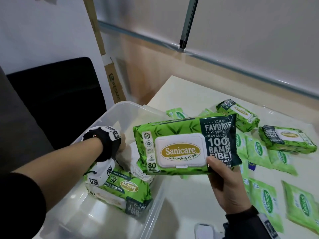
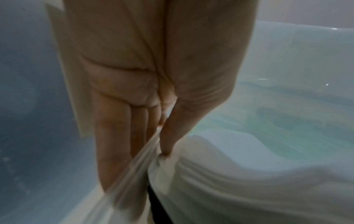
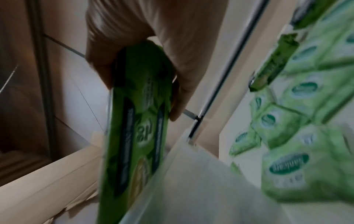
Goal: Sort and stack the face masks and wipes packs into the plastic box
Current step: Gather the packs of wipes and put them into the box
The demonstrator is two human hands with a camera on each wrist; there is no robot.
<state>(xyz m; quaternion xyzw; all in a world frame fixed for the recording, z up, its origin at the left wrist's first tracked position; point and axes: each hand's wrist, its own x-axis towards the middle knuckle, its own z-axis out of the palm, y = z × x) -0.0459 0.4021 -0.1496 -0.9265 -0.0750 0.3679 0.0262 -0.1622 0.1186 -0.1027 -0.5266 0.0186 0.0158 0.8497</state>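
now | right hand point(image 1: 227, 190) fingers grasping wipes pack point(image 1: 183, 145) | left hand point(image 2: 153, 91) fingers pinching face masks point(image 2: 249, 181) in plastic box point(image 1: 120, 107)

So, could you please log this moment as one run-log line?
left hand: holds face masks in plastic box | right hand: holds large wipes pack over box | small packs: on table

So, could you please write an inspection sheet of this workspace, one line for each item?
Surface: pale table.
Job's things: clear box holds masks and one big wipes pack; two big packs and many small packs on table.
Clutter: nothing seen.
Hands: left hand pinches masks in box; right hand holds a big pack above the box's edge.
Cables: nothing seen.
Surroundings: black chair, cardboard, wall.
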